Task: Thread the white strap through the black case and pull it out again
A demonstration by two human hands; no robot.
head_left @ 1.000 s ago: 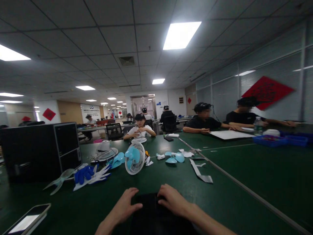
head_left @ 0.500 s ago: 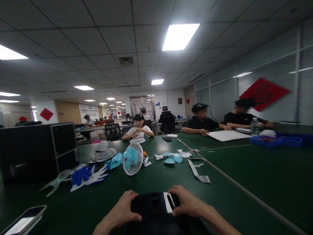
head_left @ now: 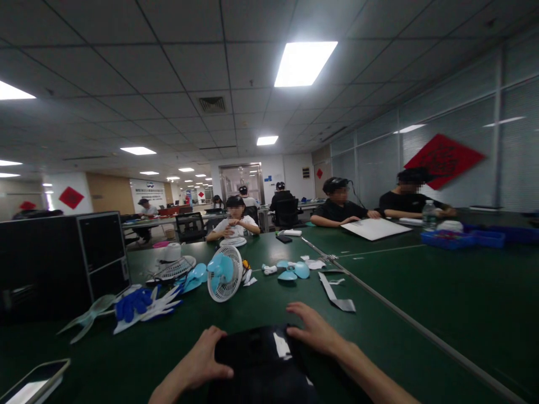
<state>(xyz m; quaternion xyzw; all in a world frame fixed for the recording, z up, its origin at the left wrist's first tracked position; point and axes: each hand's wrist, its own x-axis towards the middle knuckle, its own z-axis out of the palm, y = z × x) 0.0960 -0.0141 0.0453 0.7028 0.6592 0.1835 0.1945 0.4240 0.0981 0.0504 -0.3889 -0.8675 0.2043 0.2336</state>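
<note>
A glossy black object (head_left: 255, 365) of a kind I cannot make out is at the bottom middle, with white glare on its upper right. My left hand (head_left: 204, 359) grips its left side, thumb on the top face and fingers at the far corner. At the upper right corner, my right hand (head_left: 315, 331) has its fingers stretched forward and apart; its thumb is close to the edge, and whether it touches is unclear. Beyond the hands, a white fan grille with light-blue blades (head_left: 225, 273) stands upright on the green table (head_left: 269, 308).
Blue-and-white gloves (head_left: 145, 306) lie left, near a black computer case (head_left: 42, 264). A phone (head_left: 36, 381) is at the lower left. Light-blue fan blades (head_left: 293, 270) and a grey strip (head_left: 337, 294) lie ahead. Co-workers sit across the table, one with a white board (head_left: 374, 228).
My right hand has loosened from the black object, its fingers lifting and straightening. The object has tilted, and its glare has changed shape. The camera view has turned slightly right.
</note>
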